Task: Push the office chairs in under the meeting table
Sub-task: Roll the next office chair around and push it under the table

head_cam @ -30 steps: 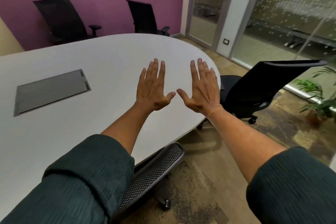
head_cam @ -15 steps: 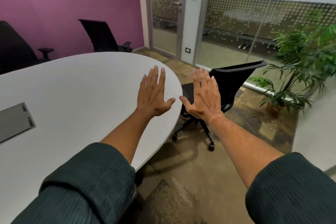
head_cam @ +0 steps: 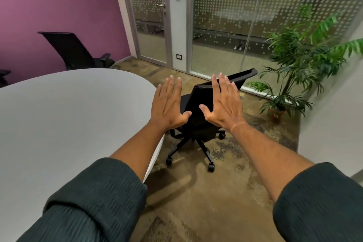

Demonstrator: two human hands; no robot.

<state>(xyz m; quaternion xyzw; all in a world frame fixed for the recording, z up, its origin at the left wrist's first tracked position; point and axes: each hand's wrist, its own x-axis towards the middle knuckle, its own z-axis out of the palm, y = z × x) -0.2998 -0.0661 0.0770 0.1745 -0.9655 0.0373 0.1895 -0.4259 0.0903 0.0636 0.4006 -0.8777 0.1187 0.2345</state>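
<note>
A black office chair [head_cam: 198, 124] on castors stands off the rounded end of the white oval meeting table [head_cam: 68, 116], its seat toward the table and its backrest leaning away to the right. Both arms are stretched out in front of me. My left hand [head_cam: 169, 104] hovers with straight, spread fingers over the table's edge. My right hand [head_cam: 224, 104] is held the same way in the air in front of the chair's backrest. Neither hand touches anything. A second black chair [head_cam: 76, 53] stands at the table's far side by the purple wall.
A potted palm [head_cam: 298, 61] stands on the floor right of the chair. Behind it run a glass partition [head_cam: 225, 31] and a glass door [head_cam: 151, 27]. An armrest of another chair [head_cam: 4, 74] shows at the far left. Brown carpet lies between me and the chair.
The view has swung right and moved closer to the chair at the table's end. The chair beside me has dropped out of view. Both hands stay raised and spread.
</note>
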